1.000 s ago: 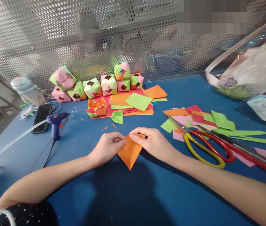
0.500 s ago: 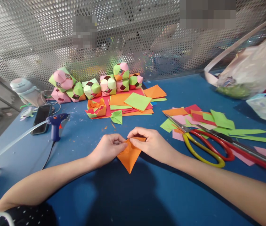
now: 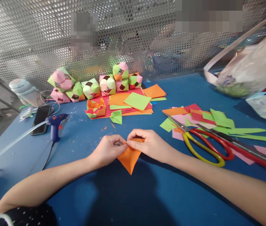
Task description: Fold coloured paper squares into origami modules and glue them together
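Between my two hands is a piece of orange paper (image 3: pixel 130 159), folded to a point that faces me, with a crease down its middle. My left hand (image 3: pixel 108 149) pinches its upper left edge between thumb and fingers. On the upper right, my right hand (image 3: pixel 147 143) grips the same paper, thumb on top and fingers behind. The fingertips of both hands nearly meet at the paper's top and hide part of that edge. A small folded green paper piece (image 3: pixel 116 117) lies just beyond my hands.
Behind are folded paper balls (image 3: pixel 91 88) and stacked coloured sheets (image 3: pixel 137 101). Scissors with yellow and red handles (image 3: pixel 202 149) lie over paper scraps on the right, beside a second red-handled pair (image 3: pixel 252 153). A blue glue gun (image 3: pixel 55 128), phone (image 3: pixel 40 119) and bottle (image 3: pixel 25 91) stand left.
The fingertips of both hands have drawn closer together at the top of the orange paper. The paper has shifted and tilted slightly; the rest of the table is unchanged.
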`<state>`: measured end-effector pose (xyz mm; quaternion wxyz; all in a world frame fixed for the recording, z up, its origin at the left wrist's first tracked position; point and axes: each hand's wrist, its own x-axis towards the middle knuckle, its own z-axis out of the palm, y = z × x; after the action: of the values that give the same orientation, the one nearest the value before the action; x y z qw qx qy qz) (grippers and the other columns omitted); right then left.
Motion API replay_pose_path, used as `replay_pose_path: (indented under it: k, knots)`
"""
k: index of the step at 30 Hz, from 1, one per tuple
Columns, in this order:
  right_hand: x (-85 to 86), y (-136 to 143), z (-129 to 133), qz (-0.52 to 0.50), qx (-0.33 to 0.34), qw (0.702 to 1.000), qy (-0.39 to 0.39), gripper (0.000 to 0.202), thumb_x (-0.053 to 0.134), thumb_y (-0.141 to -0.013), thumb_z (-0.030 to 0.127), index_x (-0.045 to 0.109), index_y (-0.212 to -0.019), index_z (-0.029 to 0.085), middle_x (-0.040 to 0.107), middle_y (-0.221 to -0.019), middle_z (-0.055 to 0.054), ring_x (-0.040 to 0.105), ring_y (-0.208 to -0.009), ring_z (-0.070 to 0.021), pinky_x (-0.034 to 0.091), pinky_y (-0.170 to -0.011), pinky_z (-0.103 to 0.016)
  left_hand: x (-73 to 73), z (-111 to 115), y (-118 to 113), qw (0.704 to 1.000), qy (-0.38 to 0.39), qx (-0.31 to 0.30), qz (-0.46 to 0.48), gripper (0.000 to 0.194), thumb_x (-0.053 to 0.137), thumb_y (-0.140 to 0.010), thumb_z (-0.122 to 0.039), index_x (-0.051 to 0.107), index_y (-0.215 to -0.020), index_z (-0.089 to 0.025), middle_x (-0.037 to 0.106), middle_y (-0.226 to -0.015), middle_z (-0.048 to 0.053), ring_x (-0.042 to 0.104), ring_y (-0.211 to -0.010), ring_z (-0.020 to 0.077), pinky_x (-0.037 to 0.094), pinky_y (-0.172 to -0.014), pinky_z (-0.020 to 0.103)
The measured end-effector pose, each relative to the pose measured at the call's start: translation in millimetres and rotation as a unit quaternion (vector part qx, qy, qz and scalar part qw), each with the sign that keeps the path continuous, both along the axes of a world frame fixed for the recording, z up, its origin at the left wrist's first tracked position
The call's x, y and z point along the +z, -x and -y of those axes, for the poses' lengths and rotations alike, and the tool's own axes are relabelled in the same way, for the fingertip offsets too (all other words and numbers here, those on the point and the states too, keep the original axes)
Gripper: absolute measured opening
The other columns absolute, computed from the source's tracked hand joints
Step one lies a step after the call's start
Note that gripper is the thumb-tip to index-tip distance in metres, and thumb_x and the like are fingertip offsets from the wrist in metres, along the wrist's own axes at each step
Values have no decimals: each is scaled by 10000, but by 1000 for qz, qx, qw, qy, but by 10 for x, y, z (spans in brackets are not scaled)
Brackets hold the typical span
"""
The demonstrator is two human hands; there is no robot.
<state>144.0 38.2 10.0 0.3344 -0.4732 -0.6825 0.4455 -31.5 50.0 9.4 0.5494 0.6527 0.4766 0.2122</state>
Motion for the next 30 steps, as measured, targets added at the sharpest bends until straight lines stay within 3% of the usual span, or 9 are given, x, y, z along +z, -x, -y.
replay_pose_path:
  k: [6, 12, 18, 23, 28, 30]
  knots:
    - [13, -9, -9, -17, -3, 1000, 8, 148, 531, -809, 249, 613, -708, 178, 617, -693, 18, 557, -689, -126, 418, -639, -243, 24, 0, -5, 1000, -2, 0, 0, 201, 574, -741, -336, 584, -703, -139, 426, -522, -62, 338, -452, 47, 225, -439, 186]
    - [-23, -36, -47, -50, 4, 998, 31, 209, 510, -838, 342, 641, -842, 179, 657, -824, -9, 588, -788, -149, 445, -707, -265, 10, -15, 14, 1000, -6, 13, 1, 186, 575, -742, -322, 581, -701, -141, 483, -553, -40, 394, -478, 60, 270, -458, 190]
    - [-21, 4, -2, 7, -17, 996, -86, 123, 546, -810, 189, 639, -730, 190, 628, -732, 9, 575, -702, -124, 438, -654, -244, -12, -1, 8, 1000, -19, -3, 6, 149, 561, -749, -290, 577, -755, -143, 459, -572, -52, 375, -492, 57, 265, -458, 182]
    - [-24, 11, 14, 16, -19, 983, -179, 130, 533, -830, 162, 636, -761, 200, 625, -754, -4, 579, -708, -128, 451, -674, -260, 22, 12, 13, 992, -116, -6, -44, 71, 552, -726, -204, 589, -758, -152, 420, -587, -58, 335, -527, 60, 253, -471, 179]
    - [-68, 25, 53, 15, -27, 978, -206, 82, 543, -830, 218, 609, -878, 218, 626, -856, -28, 593, -813, -161, 475, -749, -296, -25, -2, 19, 988, -141, 31, -63, 79, 540, -728, -218, 586, -725, -154, 445, -579, -51, 364, -528, 71, 277, -481, 187]
    - [-83, 39, 72, 7, -58, 981, -184, 206, 584, -798, 253, 566, -1001, 220, 613, -942, -44, 586, -895, -181, 474, -810, -325, -43, -9, 16, 988, -136, 56, -54, 81, 544, -724, -223, 583, -745, -154, 478, -599, -47, 387, -533, 72, 297, -491, 187]
